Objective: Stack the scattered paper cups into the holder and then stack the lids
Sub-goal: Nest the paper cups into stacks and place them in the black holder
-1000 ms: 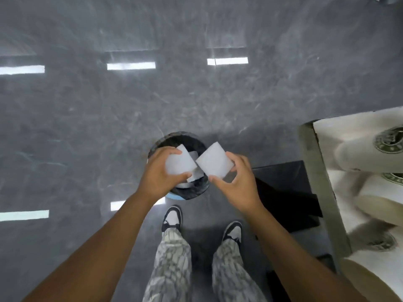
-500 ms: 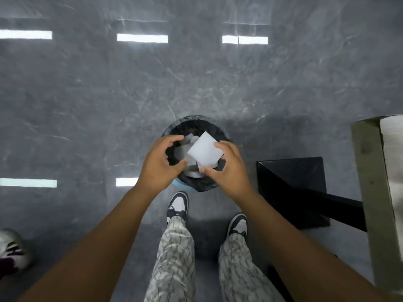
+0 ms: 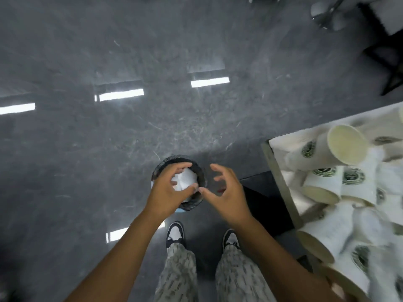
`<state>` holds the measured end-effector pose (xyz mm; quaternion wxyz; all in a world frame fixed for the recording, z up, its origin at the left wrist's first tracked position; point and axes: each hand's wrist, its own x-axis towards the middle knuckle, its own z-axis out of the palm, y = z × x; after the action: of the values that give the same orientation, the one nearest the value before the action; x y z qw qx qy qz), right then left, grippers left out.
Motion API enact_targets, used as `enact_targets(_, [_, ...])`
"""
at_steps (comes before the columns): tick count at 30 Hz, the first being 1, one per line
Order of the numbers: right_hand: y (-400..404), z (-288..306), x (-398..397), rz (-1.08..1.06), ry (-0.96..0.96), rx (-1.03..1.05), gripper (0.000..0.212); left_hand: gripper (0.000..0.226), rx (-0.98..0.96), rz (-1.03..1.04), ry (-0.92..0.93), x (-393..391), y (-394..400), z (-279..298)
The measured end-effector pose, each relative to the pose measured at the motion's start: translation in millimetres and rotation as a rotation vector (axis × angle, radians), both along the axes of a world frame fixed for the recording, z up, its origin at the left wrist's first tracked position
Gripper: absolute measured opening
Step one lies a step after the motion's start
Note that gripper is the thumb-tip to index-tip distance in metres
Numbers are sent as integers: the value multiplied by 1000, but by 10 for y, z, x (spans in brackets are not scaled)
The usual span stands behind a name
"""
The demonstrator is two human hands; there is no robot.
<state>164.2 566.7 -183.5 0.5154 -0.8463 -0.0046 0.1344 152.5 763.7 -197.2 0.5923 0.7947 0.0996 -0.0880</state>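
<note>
Over the bin point(image 3: 201, 171), both hands' grips hang loosely spread, left hand point(image 3: 169, 188) and right hand point(image 3: 226, 192) empty.

Bin point(image 3: 161, 168) on floor point(image 3: 109, 51) straight ahead of feet point(image 3: 175, 233), paper scraps point(image 3: 185, 178) inside. Both hands over it: left hand point(image 3: 168, 188) above opening, right hand point(image 3: 229, 192) just beside rim. Counter point(image 3: 278, 171) far right w/ paper cups point(image 3: 331, 149) piled on top, lying on sides.

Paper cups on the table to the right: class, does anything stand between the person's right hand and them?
Nothing visible does. The right hand hovers empty beside the bin; open space separates it from the paper cups on the table.
</note>
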Motion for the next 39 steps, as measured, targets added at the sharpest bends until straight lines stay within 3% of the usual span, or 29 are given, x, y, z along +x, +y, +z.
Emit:
enact_targets(7, [-709,1303,-490,-281,-168,25,71,57,-15,-298,-186,73,-743,1324])
enact_targets(14, [-1698,1995,-1252,-637,-258,47,74,66,-13,-552,-323,27,-1691,2102])
enact_targets(22, [-2728,1985,-2070,-872,-211,66,71,75,-69,-621,-320,-298,-2591,2177])
enact_targets(29, [-3502,1675,-2335,-1015,-164,89,64,73,35,-637,-334,-498,-3192,2084])
enact_targets(39, [-4045,1561,-2684,-1257,-149,111,66,70,205,-1104,-519,-162,-4879,2078])
